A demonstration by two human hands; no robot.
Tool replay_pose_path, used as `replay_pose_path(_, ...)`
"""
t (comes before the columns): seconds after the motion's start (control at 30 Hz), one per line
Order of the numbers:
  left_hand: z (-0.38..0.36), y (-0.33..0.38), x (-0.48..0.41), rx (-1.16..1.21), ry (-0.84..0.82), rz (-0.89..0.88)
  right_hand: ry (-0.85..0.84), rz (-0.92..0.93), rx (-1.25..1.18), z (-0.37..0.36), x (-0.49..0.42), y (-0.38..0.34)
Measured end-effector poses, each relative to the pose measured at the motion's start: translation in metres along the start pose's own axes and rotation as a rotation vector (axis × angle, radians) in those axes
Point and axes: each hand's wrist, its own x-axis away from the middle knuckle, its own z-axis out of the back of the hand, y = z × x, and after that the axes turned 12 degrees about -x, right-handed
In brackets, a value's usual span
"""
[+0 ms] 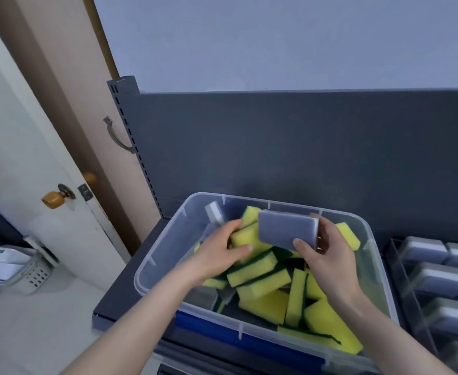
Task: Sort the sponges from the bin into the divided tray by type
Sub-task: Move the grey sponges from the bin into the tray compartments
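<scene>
Gripping one end, right hand [328, 255] holds grey sponge [284, 230] lengthwise left-to-right.

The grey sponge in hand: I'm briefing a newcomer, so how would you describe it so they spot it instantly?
Find the clear plastic bin on the dark shelf. Above its pile, the right hand holds one grey sponge with a white edge. Its neighbours are green-backed and yellow, like the yellow sponge the left hand grips.
</scene>
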Motion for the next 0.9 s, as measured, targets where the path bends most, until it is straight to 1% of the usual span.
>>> replay_pose_path(0.07,0.009,-0.003,-0.002,0.116,0.044,-0.015,0.017,0.025,-0.008,0.003,0.002,-0.001)
replay_pose_path(0.1,0.016,-0.006,-0.001,0.111,0.079,-0.017,0.017,0.036,-0.010,0.004,0.002,-0.001)
replay_pose_path(0.13,0.025,-0.010,0.002,0.047,0.090,-0.016,0.018,0.045,-0.013,0.004,0.003,-0.001)
replay_pose_path(0.17,0.032,-0.014,0.006,-0.075,0.065,-0.022,0.019,0.052,-0.016,0.005,0.003,-0.001)
replay_pose_path(0.2,0.039,-0.017,0.010,-0.233,-0.007,-0.024,0.017,0.059,-0.017,0.005,0.004,-0.001)
replay_pose_path(0.23,0.043,-0.020,0.016,-0.403,-0.106,-0.009,0.011,0.065,-0.013,0.005,0.004,-0.001)
replay_pose_path(0.3,0.046,-0.023,0.024,-0.719,-0.294,0.079,-0.006,0.075,0.002,0.004,0.005,0.000)
replay_pose_path(0.37,0.042,-0.026,0.027,-0.957,-0.373,0.140,-0.028,0.079,0.016,0.004,0.006,0.001)
replay_pose_path(0.4,0.038,-0.029,0.027,-1.014,-0.399,0.151,-0.037,0.083,0.023,0.004,0.006,0.001)
replay_pose_path(0.53,0.026,-0.041,0.022,-1.043,-0.566,0.152,-0.062,0.095,0.062,0.003,0.005,0.003)
replay_pose_path(0.63,0.024,-0.045,0.018,-1.062,-0.600,0.160,-0.074,0.100,0.089,0.003,0.005,0.005)
replay_pose_path(0.77,0.032,-0.046,0.015,-1.025,-0.550,0.145,-0.075,0.105,0.110,0.003,0.005,0.006)
replay_pose_path(0.83,0.043,-0.044,0.014,-0.937,-0.496,0.127,-0.068,0.103,0.109,0.004,0.004,0.006)
replay_pose_path(0.9,0.059,-0.036,0.014,-0.773,-0.392,0.094,-0.056,0.100,0.107,0.004,0.004,0.006)
